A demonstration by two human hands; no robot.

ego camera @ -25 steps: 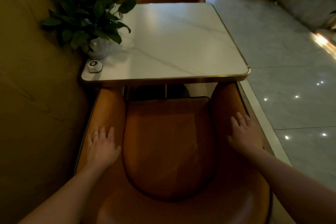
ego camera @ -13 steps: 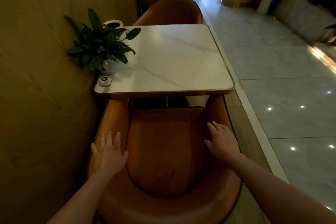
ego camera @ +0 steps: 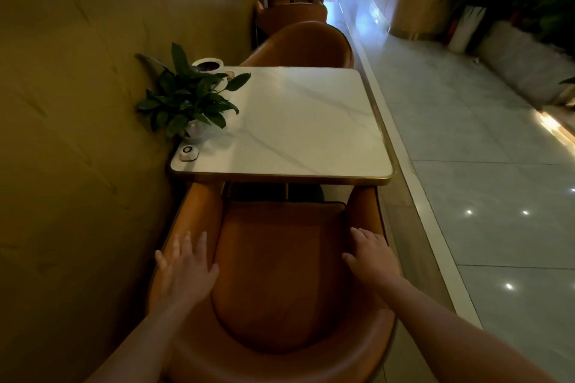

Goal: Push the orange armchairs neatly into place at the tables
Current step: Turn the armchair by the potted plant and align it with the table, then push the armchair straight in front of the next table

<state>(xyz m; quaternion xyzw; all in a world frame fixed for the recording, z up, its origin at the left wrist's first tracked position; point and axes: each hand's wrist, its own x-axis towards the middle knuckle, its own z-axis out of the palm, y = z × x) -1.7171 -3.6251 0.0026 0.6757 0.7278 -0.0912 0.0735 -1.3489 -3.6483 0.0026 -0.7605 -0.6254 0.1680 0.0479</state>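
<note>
Moving back and up, my head now sees more of the room. The orange armchair (ego camera: 273,274) sits just as it did half a second ago. Both of its arm tips are tucked under the near edge of the table (ego camera: 311,121), which is at twelve o'clock from the seat.

My left hand (ego camera: 183,270) lies flat on the left arm of the chair, with the fingers spread wide. My right hand (ego camera: 371,253) lies flat on the right arm, with the fingers straight and close together. Neither hand grips anything.

I think this chair is in as far as it goes. It looks straight, so the push seems about done.

On the table, a plant (ego camera: 186,102) sits at ten o'clock, with a small white button (ego camera: 189,152) just in front of it. The wall (ego camera: 77,134) is close at nine o'clock. Another armchair (ego camera: 308,43) stands past the table at twelve o'clock. The shiny floor (ego camera: 466,165) is at three o'clock.
</note>
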